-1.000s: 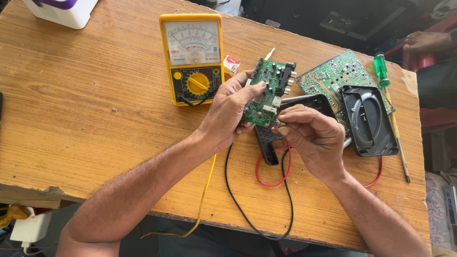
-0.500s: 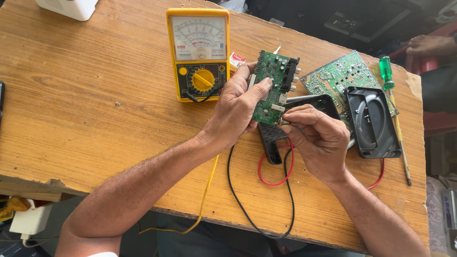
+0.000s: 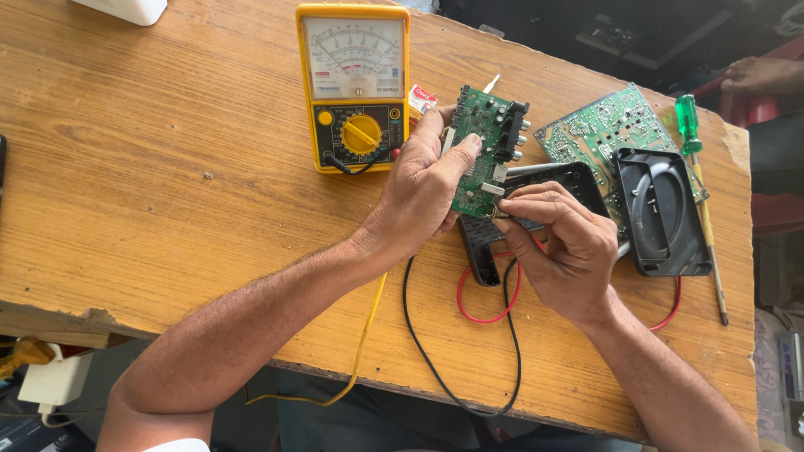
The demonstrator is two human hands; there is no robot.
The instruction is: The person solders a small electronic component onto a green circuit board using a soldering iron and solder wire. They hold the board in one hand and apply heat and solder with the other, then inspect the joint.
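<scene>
One small green rectangular circuit board [image 3: 480, 151] was held upright above the wooden worktop [image 3: 167, 167], left hand [image 3: 423, 197] fingers clasped around its edge. Right hand [image 3: 565, 247] fingers pinched at its lower corner. Nearby lay one yellow analogue multimeter [image 3: 356, 84], one larger green circuit board [image 3: 599, 130], two black plastic casings [image 3: 662, 213] and one green-handled screwdriver [image 3: 699, 167].

Two bare forearms, both hairy, no watch, no rings, no gloves. Left hand [image 3: 423, 188] and right hand [image 3: 561, 247] uncovered, short plain nails, knuckles creased. White sleeve edge [image 3: 180, 444] shows at upper left arm near bottom of view. Right arm bare all the way to frame edge.
</scene>
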